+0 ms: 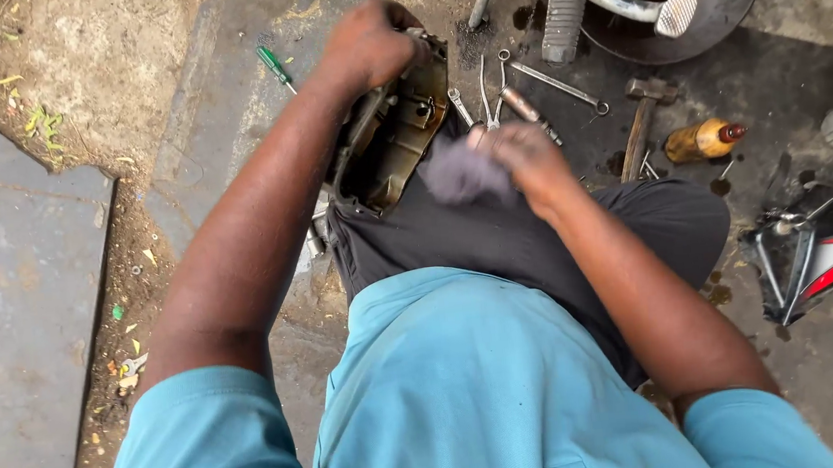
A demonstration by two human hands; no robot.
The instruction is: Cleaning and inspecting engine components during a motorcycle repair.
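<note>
Oil-stained concrete ground (224, 100), with a strip of bare dirt at the upper left of the frame and grey slabs along the left edge.

Left hand (367, 44): upper centre, fingers closed over the top edge of a grimy metal engine cover (391, 141). Cover stands tilted, its hollow inner side facing the camera, its lower end resting against the person's dark trousers (497, 232).

Right hand (522, 154): centre of the frame, just right of the cover, closed on a grey rag (461, 173). Hand and rag are blurred; whether the rag touches the cover cannot be told. The two hands are apart, with the cover between them.

Green-handled screwdriver (274, 66): on the ground, left of the left hand.

Spanners and pliers (485, 97): lying loose on the ground just above the right hand; a longer spanner (561, 85) to their right.

Hammer (643, 116): wooden handle, head uppermost, right of the spanners.

Amber bottle (702, 140) with red cap: lying on its side, beside the hammer.

Motorcycle footrest (563, 15): ribbed black rubber, top centre-right, beneath a rusty frame tube.

Red and black bodywork part (830, 248): right edge of the frame.

Teal shirt (471, 400): fills the lower foreground.
</note>
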